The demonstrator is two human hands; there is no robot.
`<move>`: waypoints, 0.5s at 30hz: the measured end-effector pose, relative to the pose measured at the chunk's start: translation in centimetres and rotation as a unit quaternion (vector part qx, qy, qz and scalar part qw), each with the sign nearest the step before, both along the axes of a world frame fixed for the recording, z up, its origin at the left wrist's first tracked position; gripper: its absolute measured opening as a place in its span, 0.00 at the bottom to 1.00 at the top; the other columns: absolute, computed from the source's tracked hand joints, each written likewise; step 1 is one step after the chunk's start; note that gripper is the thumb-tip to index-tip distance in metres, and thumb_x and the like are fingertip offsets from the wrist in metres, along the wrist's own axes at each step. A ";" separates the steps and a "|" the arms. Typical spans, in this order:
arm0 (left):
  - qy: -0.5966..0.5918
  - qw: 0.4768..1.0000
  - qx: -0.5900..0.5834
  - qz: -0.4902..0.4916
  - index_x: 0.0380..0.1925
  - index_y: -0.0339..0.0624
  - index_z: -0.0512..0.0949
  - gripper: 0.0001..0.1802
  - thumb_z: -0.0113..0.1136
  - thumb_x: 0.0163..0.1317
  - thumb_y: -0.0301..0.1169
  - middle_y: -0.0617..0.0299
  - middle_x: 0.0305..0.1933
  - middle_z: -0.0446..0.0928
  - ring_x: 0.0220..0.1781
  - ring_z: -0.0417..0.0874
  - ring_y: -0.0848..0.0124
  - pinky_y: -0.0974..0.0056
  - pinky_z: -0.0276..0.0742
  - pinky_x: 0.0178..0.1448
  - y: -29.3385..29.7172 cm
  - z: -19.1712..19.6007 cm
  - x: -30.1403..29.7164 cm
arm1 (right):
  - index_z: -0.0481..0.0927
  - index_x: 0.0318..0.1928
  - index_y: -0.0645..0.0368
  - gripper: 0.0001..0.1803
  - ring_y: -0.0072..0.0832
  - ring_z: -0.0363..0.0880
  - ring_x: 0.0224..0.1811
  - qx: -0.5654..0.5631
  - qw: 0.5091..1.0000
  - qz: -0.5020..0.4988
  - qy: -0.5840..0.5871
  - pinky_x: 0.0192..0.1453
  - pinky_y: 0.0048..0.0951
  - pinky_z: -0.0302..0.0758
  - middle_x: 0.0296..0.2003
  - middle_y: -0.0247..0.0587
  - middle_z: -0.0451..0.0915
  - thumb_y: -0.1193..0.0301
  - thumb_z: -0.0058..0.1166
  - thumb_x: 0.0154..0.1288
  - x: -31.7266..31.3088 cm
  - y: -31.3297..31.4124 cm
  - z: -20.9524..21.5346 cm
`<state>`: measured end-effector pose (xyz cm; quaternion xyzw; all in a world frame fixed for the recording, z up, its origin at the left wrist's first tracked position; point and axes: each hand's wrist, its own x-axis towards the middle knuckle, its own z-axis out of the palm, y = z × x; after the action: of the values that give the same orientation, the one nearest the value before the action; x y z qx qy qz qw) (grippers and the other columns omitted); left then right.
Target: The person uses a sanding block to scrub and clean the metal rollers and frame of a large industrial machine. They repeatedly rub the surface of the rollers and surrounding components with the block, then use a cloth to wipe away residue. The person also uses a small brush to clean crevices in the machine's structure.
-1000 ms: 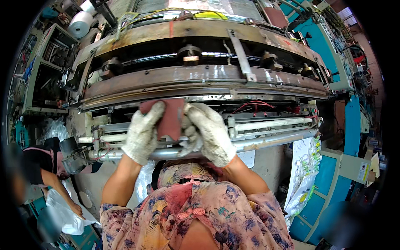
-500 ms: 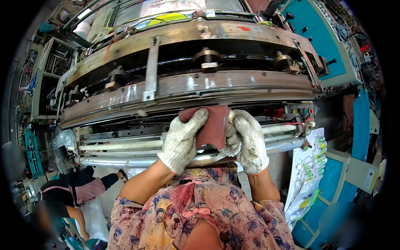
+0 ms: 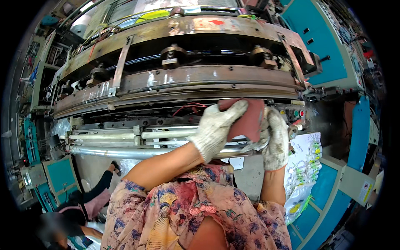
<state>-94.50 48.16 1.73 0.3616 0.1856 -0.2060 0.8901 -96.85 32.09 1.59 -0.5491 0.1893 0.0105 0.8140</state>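
Note:
A reddish-brown sheet of sandpaper (image 3: 248,121), bent and uneven along its lower edge, is held up before the machine's front. My left hand (image 3: 215,131), in a soiled white knit glove, pinches its upper left part, thumb on the face towards me. My right hand (image 3: 276,137), gloved alike, is closed at the sheet's right edge. Its greyish fingertips show partly below and behind the sheet. Just beyond both hands runs the long metal bar (image 3: 200,98) of the machine.
Below the bar lie pale rollers (image 3: 166,134) and a silver tube (image 3: 121,152). Coloured buttons (image 3: 298,113) sit close to my right hand. Bagged items (image 3: 301,175) hang at right by blue cabinets (image 3: 327,177). Another person (image 3: 81,204) bends at lower left.
Both hands and the sandpaper have shifted right along the machine, nearer the buttons. My view has moved to the right too. The other person's posture and place have changed slightly.

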 end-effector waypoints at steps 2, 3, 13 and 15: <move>-0.008 0.999 -0.025 -0.024 0.47 0.31 0.79 0.20 0.67 0.62 0.36 0.59 0.40 0.82 0.37 0.82 0.74 0.68 0.81 0.42 -2.9 0.1 0.2 | 0.76 0.51 0.66 0.20 0.25 0.79 0.43 0.014 1.000 -0.005 -0.019 0.47 0.27 0.78 0.42 0.40 0.80 0.63 0.55 0.68 -0.6 -3.8 -1.5; -0.032 0.997 -0.035 -0.055 0.47 0.31 0.78 0.22 0.67 0.62 0.39 0.59 0.41 0.82 0.37 0.82 0.73 0.67 0.80 0.42 -3.7 -0.3 0.5 | 0.76 0.52 0.65 0.20 0.24 0.79 0.40 0.030 0.999 0.004 -0.027 0.43 0.25 0.78 0.42 0.39 0.80 0.62 0.56 0.68 -1.2 -4.9 -1.2; -0.217 0.929 0.231 -0.193 0.48 0.35 0.79 0.20 0.66 0.62 0.39 0.64 0.41 0.81 0.39 0.77 0.78 0.70 0.74 0.43 3.9 2.4 -2.5 | 0.78 0.52 0.68 0.21 0.21 0.81 0.34 -0.184 0.976 0.118 -0.009 0.36 0.22 0.77 0.39 0.41 0.83 0.73 0.56 0.57 -4.5 -2.2 5.0; -0.208 0.932 0.226 -0.194 0.47 0.35 0.79 0.20 0.66 0.62 0.39 0.65 0.40 0.81 0.39 0.77 0.78 0.70 0.74 0.44 4.3 2.5 -2.8 | 0.78 0.50 0.69 0.21 0.21 0.81 0.35 -0.210 0.968 0.134 -0.007 0.38 0.22 0.77 0.40 0.40 0.83 0.73 0.56 0.56 -4.5 -2.0 5.2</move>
<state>-97.33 52.47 4.28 0.6171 -0.0357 -0.2472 0.7462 -101.32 30.11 6.82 -0.7284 0.1069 0.0754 0.6726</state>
